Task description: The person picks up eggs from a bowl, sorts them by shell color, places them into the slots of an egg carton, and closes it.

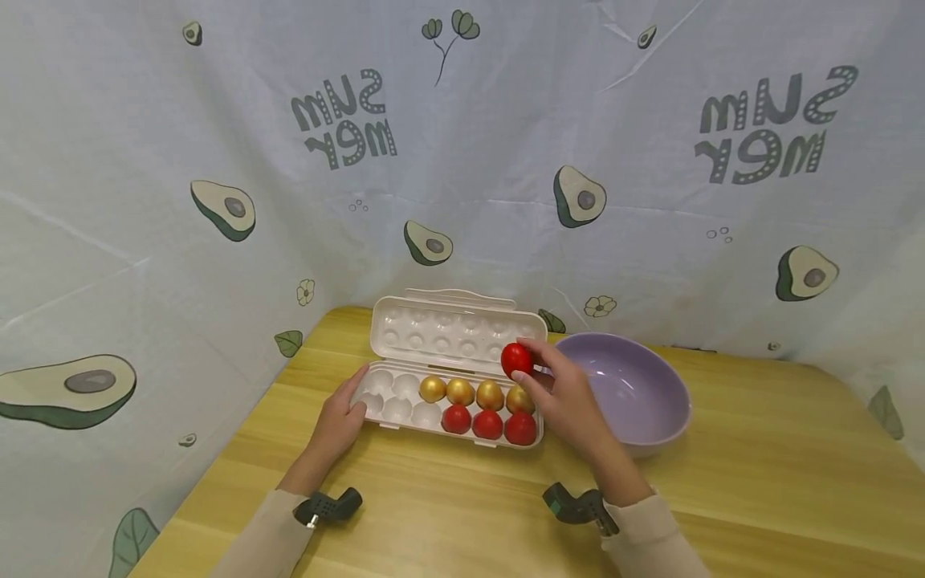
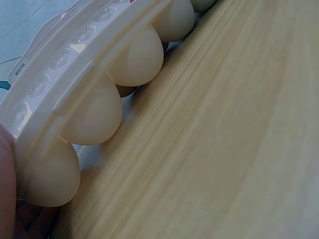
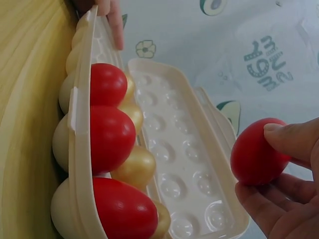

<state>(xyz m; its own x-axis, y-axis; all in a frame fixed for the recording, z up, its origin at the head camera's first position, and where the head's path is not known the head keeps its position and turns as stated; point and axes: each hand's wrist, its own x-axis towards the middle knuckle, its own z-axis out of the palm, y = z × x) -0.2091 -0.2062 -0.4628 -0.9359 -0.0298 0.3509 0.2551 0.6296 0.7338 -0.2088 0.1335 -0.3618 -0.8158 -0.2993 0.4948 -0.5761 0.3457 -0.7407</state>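
Note:
A cream plastic egg box point(image 1: 396, 411) stands with its lid point(image 1: 442, 328) tipped back. Several gold eggs point(image 1: 460, 392) sit in its back row, and 3 red eggs point(image 1: 487, 425) in the front row, all towards the right end. Bare cups point(image 3: 102, 37) show at the left end. My left hand point(image 1: 337, 421) grips that end; in the left wrist view the thumb point(image 2: 7, 184) lies along the side with fingers partly hidden beneath. My right hand point(image 1: 566, 393) pinches another red egg point(image 3: 259, 152) between thumb and fingers, raised above the right end of the box, apart from the other eggs.
A round purple bowl point(image 1: 627, 385) is just right of the box, partly behind my right forearm. Everything rests on a wooden table point(image 1: 766, 449). A pale cloth point(image 1: 506, 160) printed with avocados hangs behind and at the left.

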